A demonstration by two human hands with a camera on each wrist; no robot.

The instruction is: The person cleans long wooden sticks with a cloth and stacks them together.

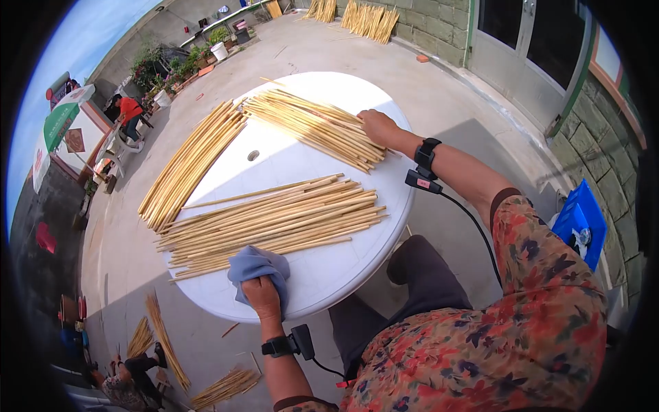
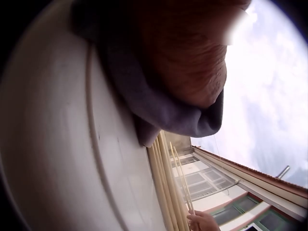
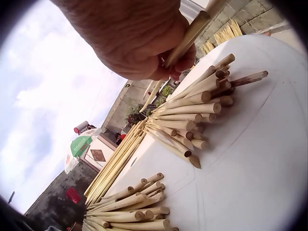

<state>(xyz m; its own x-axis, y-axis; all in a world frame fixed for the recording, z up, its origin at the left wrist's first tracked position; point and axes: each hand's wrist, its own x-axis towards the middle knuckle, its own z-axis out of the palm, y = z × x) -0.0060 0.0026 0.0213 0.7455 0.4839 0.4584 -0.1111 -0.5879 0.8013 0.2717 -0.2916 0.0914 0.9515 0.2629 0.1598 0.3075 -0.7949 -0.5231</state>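
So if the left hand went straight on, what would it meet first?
Past the blue cloth it grips, the left hand would probably meet the nearest sticks; exactly how close they are is hard to judge.

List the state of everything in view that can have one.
Left hand: gripping the cloth
Blue-gray cloth: bunched up
Right hand: pinching a stick
Pinched stick: raised at this end
Near sticks: loosely spread, roughly parallel
Far right sticks: heaped, overlapping
Left sticks: laid close together
White table: partly sunlit, partly shaded
Double door: shut
Parasol: open, tilted
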